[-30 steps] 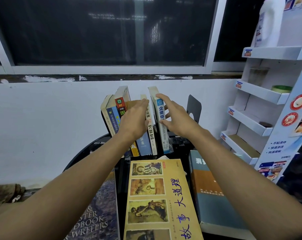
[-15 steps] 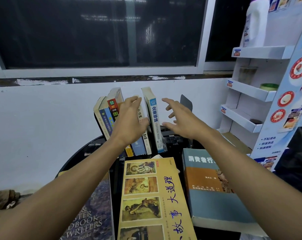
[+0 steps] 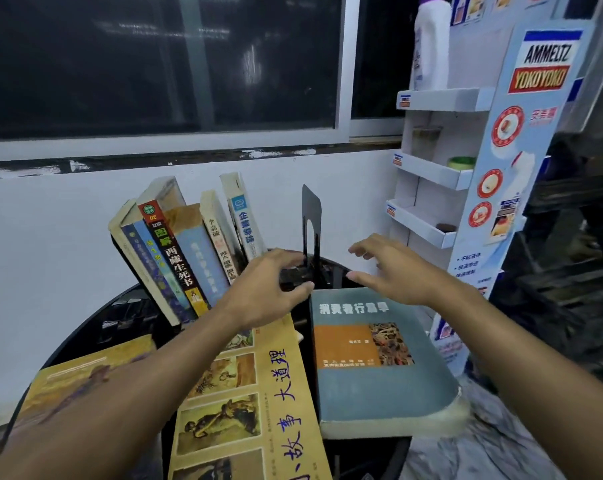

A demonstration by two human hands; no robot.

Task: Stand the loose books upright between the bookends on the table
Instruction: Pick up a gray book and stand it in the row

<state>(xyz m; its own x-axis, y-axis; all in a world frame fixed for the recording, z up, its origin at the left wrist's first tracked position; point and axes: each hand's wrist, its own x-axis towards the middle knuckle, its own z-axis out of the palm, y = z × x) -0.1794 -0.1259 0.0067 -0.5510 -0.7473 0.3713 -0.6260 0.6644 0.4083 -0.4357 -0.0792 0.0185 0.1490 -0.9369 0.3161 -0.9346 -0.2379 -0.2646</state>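
Several books [image 3: 178,251] stand in a row on the round black table [image 3: 95,327], all leaning left. To their right a black metal bookend [image 3: 311,223] stands upright, with a gap between it and the row. A thick blue-grey book [image 3: 372,358] lies flat at the right. A tall yellow book [image 3: 244,403] lies flat in the middle, and another yellow-brown book [image 3: 85,375] lies at the left. My left hand [image 3: 268,289] hovers open over the far left corner of the blue-grey book. My right hand [image 3: 393,268] is open above that book's far edge. The left bookend is hidden.
A white cardboard display rack [image 3: 442,161] with several shelves stands at the right, close to the table. A white bottle [image 3: 431,43] is on its top shelf. A white wall and a dark window [image 3: 161,64] are behind the table.
Both hands have left the standing books and come down and right, toward the flat blue-grey book. The row stays leaning left by itself.
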